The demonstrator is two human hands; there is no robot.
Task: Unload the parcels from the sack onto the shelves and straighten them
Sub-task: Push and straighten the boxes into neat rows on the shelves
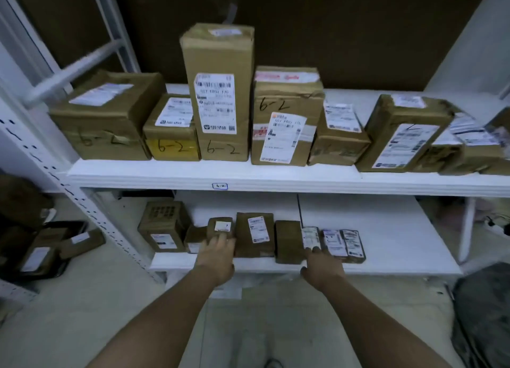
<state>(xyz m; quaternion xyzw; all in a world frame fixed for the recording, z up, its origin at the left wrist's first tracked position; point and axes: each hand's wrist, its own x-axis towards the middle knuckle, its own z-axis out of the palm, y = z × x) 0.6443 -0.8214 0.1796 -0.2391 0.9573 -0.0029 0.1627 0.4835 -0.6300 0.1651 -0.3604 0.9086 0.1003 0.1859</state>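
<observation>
A row of small brown parcels stands at the front of the lower shelf. My left hand rests with fingers spread on a small brown parcel with a white label. My right hand touches the front of a narrow labelled parcel, next to a plain brown parcel. Neither hand clearly grips anything. The dark sack lies on the floor at the lower right. Larger boxes marked 6-2, among them a tall box, line the upper shelf.
The white slotted shelf post slants down at the left. A dark crate with parcels sits on the floor to the left. The right half of the lower shelf is bare. Pale floor lies below my arms.
</observation>
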